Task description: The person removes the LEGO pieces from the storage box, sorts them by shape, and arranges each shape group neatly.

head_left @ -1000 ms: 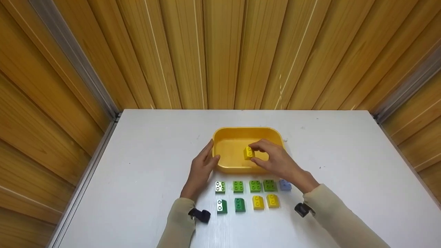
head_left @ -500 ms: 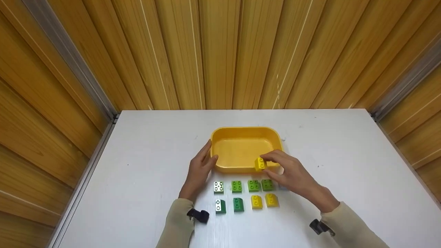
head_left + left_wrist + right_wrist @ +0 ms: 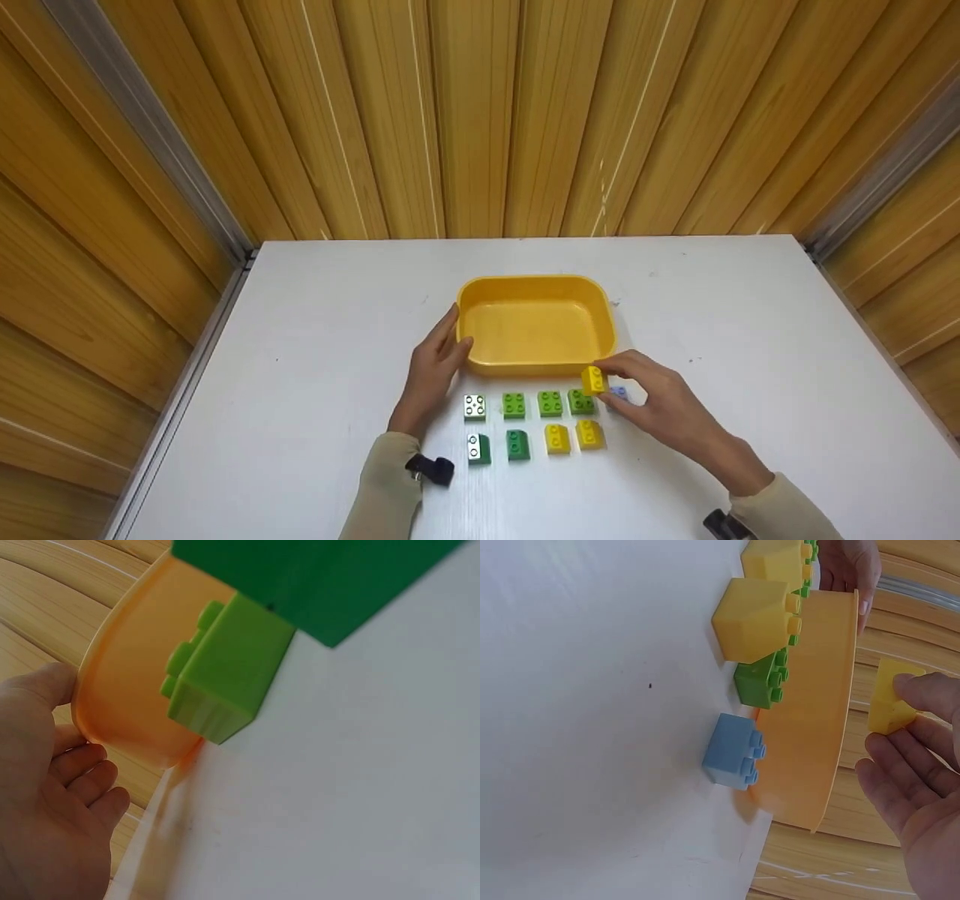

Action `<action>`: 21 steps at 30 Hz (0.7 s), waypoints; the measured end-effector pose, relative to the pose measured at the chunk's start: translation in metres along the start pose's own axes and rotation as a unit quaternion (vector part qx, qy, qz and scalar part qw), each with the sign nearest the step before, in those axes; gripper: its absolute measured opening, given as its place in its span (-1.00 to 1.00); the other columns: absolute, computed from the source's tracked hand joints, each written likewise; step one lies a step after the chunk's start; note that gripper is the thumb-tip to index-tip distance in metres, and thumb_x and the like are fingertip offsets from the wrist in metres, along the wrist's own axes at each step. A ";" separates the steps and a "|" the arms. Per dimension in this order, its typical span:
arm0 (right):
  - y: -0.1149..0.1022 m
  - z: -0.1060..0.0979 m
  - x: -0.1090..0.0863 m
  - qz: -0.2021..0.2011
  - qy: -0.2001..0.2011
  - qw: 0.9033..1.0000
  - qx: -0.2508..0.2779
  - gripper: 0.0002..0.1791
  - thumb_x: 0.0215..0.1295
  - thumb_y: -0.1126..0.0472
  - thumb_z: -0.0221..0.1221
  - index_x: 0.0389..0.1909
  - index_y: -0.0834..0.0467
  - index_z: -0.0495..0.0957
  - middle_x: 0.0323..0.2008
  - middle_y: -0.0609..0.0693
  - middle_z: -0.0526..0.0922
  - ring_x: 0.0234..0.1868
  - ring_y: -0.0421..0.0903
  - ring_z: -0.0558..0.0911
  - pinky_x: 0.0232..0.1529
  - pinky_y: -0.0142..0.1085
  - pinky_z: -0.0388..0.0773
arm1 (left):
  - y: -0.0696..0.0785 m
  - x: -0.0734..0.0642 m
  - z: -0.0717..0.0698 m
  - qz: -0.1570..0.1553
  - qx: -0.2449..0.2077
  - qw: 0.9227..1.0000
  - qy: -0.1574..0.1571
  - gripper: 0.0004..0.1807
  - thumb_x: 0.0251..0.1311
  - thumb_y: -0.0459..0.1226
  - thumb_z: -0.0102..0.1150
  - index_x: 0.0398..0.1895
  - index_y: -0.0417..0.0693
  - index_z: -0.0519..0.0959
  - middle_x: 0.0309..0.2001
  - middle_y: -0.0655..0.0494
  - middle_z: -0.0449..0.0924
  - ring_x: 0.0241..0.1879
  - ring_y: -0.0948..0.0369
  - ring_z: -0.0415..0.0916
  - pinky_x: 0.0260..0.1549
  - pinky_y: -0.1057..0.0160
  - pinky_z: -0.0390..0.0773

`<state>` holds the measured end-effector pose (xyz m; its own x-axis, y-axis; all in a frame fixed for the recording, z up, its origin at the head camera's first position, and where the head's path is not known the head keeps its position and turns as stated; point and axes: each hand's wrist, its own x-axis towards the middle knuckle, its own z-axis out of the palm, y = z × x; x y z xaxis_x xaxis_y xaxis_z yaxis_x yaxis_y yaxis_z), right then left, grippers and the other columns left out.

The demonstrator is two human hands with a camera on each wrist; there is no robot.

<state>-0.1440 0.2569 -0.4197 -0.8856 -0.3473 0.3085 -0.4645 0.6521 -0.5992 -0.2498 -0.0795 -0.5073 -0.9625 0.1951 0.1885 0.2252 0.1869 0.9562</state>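
Observation:
My right hand (image 3: pixel 664 397) pinches a small yellow toy brick (image 3: pixel 592 381) between thumb and fingertips, above the bin's front right corner. In the right wrist view this brick (image 3: pixel 889 696) is held up in the air beyond the bin's rim. A yellow rectangular bin (image 3: pixel 536 370) stands on the white table with a bare floor inside. At its left side rests my left hand (image 3: pixel 431 367), fingers along the outer wall and thumb near the front left corner. The left wrist view has that hand's relaxed fingers (image 3: pixel 90 781) against the bin's wall.
In front of the bin stand light green bricks (image 3: pixel 514 405) and a blue brick (image 3: pixel 619 393), partly behind my right hand. A nearer row has dark green bricks (image 3: pixel 517 445) and yellow bricks (image 3: pixel 557 439). Wood-patterned walls (image 3: pixel 472 120) border the table (image 3: pixel 337 337).
My right hand has carried the yellow brick from over the bin's interior toward the front right, out past the rim. My left hand has stayed at the bin's left side.

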 end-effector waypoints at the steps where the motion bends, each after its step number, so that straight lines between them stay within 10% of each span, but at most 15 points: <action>1: 0.001 0.000 -0.002 0.004 0.000 1.000 0.001 -0.46 0.20 0.44 0.50 0.22 0.15 0.65 0.10 -0.24 0.68 0.11 -0.16 0.70 0.14 -0.18 0.71 | 0.000 0.000 0.000 -0.003 0.001 1.000 -0.001 -0.30 0.58 -0.06 0.18 0.68 0.09 0.24 0.64 0.18 0.19 0.63 0.12 0.07 0.59 0.03 0.08; 21: 0.019 0.002 -0.040 0.048 -0.008 0.999 -0.022 -0.48 0.18 0.43 0.52 0.16 0.09 0.67 0.05 -0.27 0.68 0.08 -0.16 0.71 0.09 -0.09 0.73 | 0.002 -0.001 0.001 -0.003 -0.004 1.000 0.001 -0.30 0.57 -0.08 0.18 0.68 0.07 0.24 0.64 0.17 0.18 0.63 0.12 0.06 0.59 0.03 0.08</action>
<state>-0.1172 0.2817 -0.4448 -0.9256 -0.2925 0.2402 -0.3785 0.7118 -0.5917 -0.2482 -0.0785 -0.5060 -0.9644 0.1911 0.1830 0.2178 0.1804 0.9592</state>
